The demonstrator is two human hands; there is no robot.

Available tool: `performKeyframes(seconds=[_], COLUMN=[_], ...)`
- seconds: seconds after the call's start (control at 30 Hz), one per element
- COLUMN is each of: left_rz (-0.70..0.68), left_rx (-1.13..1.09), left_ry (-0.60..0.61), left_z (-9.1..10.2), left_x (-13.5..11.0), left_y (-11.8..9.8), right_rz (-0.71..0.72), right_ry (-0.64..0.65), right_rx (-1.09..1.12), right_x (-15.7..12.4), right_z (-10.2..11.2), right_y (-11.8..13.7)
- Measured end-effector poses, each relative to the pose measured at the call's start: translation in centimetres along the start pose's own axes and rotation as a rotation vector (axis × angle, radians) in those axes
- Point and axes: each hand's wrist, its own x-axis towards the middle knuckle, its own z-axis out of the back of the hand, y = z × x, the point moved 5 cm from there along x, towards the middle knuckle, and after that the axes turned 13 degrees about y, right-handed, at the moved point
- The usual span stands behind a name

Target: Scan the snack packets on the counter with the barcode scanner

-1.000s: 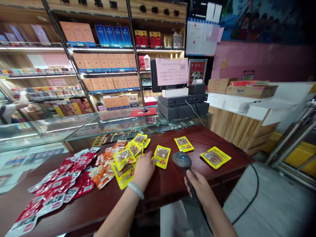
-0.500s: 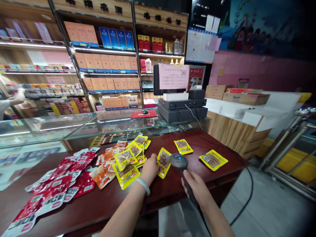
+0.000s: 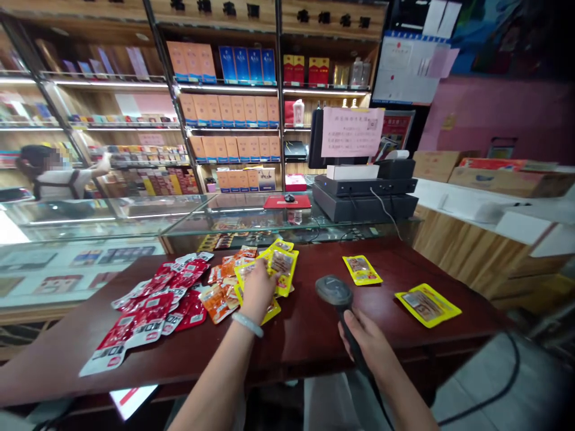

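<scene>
Left hand (image 3: 258, 288): fingers closed on a yellow packet (image 3: 284, 265) over the snack pile (image 3: 215, 296), 11 o'clock.
Right hand (image 3: 371, 346): wrapped around the scanner (image 3: 335, 291) handle, 1 o'clock, at the table (image 3: 314, 335) near edge.
Open room: bare wood between hands.

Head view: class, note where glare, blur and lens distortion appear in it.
Head view: shelf light strips glare white and streak across the glass counter; shelf uprights lean and bow toward the edges, wide-lens distortion; the lower right corner is smeared; the scanner in the right hand and yellow packets at the left hand are sharp.
</scene>
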Motion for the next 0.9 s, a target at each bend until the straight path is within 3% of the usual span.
performKeyframes(seconds=[0.13, 0.23, 0.33, 0.43, 0.5, 0.63, 0.77, 0.9], left_rz=[0.067, 0.055, -0.135, -0.505, -0.679, -0.847, -0.810, -0.781], left_rx=[0.207, 0.375, 0.364, 0.290, 0.246, 0.239, 0.291, 0.279], left_ry=[-0.065, -0.182, -0.176, 0.062, 0.233, 0.414, 0.537, 0.599], left_z=[2.8, 2.8, -0.3, -6.2, -10.2, -15.9, -17.9, -16.2], left_x=[1.2, 1.5, 1.7, 1.4, 0.9, 0.6, 1.4, 0.6], left_y=[1.8, 0.7, -3.6, -10.3, -14.6, -20.6, -22.6, -20.5], right_rz=[0.028, 0.055, 0.068, 0.065, 0.052, 0.032, 0.037, 0.030], right_ry=[0.009, -0.018, -0.080, -0.158, -0.213, -0.330, -0.377, -0.355], right_rx=[-0.019, -0.012, -0.004, 0.002, 0.002, -0.009, -0.031, -0.032], right_x=[0.1, -0.2, -0.8, -1.7, -2.5, -3.9, -4.9, -5.2], right_z=[0.2, 1.1, 2.6, 4.7, 6.1, 8.8, 10.1, 10.1], right_y=[0.0, 0.3, 0.7, 0.9, 0.7, -0.1, -1.0, -1.2])
